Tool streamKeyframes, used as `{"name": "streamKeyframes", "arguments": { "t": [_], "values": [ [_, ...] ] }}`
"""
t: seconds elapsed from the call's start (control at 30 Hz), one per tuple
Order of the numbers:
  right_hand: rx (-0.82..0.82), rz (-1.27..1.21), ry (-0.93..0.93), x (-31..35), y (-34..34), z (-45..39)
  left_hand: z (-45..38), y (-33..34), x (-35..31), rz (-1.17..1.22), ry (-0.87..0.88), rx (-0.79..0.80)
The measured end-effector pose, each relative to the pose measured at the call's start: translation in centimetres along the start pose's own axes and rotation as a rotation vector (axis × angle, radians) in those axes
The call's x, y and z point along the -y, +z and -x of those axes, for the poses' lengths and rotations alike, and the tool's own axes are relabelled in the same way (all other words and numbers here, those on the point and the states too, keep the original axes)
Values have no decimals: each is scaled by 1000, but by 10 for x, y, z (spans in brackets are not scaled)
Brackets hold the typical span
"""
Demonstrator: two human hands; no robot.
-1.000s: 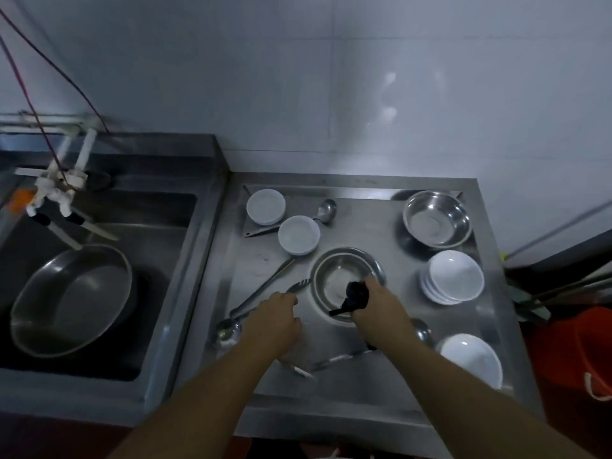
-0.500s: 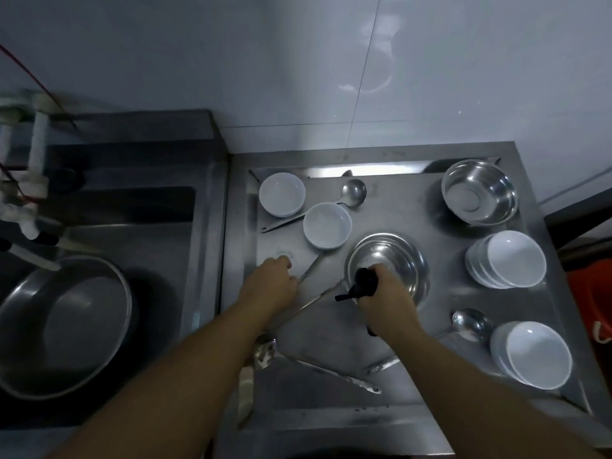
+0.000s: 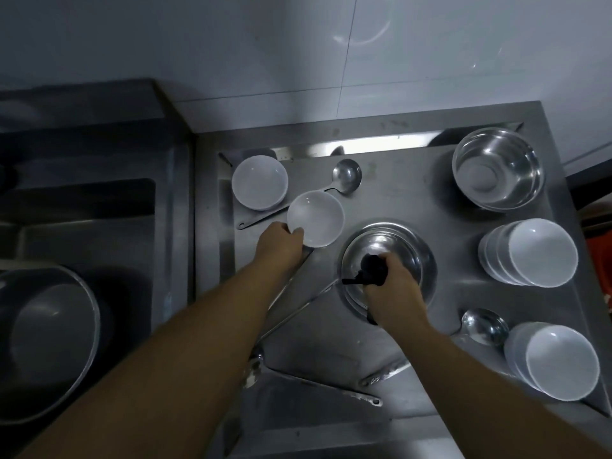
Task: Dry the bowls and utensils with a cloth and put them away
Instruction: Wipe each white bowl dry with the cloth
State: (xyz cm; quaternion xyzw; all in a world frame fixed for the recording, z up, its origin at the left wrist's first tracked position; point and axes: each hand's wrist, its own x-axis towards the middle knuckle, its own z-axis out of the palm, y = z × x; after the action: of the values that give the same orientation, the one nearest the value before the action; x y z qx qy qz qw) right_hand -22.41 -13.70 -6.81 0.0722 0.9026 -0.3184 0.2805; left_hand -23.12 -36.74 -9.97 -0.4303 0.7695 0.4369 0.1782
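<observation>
The kitchen looks dim and bluish. A bright strip of light shines on the back edge of the steel counter (image 3: 371,144). Pale round glare spots sit on the wall tiles (image 3: 361,31). The sink (image 3: 82,207) is dark. The picture bends at the edges and looks soft.

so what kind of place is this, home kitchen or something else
Probably a commercial or canteen kitchen's washing-up area, though I can't be sure. It has an all-steel counter beside a deep steel sink, stacks of identical white bowls and several long-handled steel ladles.

Bare counter (image 3: 407,190) between ladle (image 3: 346,175) and steel bowl (image 3: 498,172).
</observation>
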Motion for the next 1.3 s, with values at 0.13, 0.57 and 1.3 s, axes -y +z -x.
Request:
{"name": "streamKeyframes", "arguments": {
  "t": [0.13, 0.57, 1.3],
  "values": [
    [-8, -35, 27, -6, -1, -1, -11, 7, -3, 104, -78, -55],
    [-4, -389, 54, 18, -24, 40, 37, -28, 7, 534, -158, 10],
    [-51, -182, -788, 108, -109, 201, 302, -86, -16, 1039, 200, 271]
  ]
}}
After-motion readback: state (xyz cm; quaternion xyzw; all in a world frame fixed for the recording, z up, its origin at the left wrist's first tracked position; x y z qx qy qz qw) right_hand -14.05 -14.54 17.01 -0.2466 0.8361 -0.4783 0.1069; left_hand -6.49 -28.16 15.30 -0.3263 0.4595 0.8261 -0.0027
